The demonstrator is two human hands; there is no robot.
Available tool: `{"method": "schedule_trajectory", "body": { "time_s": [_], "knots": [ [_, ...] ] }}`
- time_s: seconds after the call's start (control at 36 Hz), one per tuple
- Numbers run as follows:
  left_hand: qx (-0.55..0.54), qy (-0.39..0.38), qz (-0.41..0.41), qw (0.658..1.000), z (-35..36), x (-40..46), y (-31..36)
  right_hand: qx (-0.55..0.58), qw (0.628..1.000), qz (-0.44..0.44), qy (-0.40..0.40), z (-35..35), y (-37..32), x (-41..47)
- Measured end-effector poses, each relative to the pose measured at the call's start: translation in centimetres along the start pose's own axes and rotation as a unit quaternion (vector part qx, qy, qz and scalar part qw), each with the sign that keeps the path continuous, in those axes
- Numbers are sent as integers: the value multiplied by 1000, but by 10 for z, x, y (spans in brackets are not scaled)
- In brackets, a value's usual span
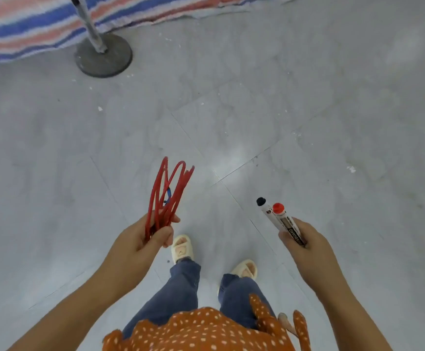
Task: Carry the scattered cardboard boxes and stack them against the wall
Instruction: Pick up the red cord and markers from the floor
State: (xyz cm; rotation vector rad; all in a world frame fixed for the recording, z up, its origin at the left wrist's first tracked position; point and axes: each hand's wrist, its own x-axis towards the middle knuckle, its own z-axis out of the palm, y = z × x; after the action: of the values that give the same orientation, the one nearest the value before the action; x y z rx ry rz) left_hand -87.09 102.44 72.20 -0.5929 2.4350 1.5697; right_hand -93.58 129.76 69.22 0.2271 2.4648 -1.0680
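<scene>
**Hands full, no boxes in sight**

Grey tiled floor (307,97) spreads wide open ahead. A striped tarp (29,29), cut off at the top edge, lies behind a round-based metal stand (103,55). Her left hand (140,244) grips looped red cord (167,196); her right hand (305,247) clasps two markers (280,219). No cardboard boxes are visible.

Round stand base (103,56) far left on floor (307,110), tarp (29,24) behind.
</scene>
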Motion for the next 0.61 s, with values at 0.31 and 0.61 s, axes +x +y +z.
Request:
{"method": "schedule_trajectory", "body": {
  "time_s": [0.31,0.61],
  "knots": [
    [-49,221,-111,968,6,-94,-17,-43,987,-137,-69,14,-31,-9],
    [-174,437,-243,848,66,-232,-38,-132,933,-236,-237,17,-30,-38]
  ]
}}
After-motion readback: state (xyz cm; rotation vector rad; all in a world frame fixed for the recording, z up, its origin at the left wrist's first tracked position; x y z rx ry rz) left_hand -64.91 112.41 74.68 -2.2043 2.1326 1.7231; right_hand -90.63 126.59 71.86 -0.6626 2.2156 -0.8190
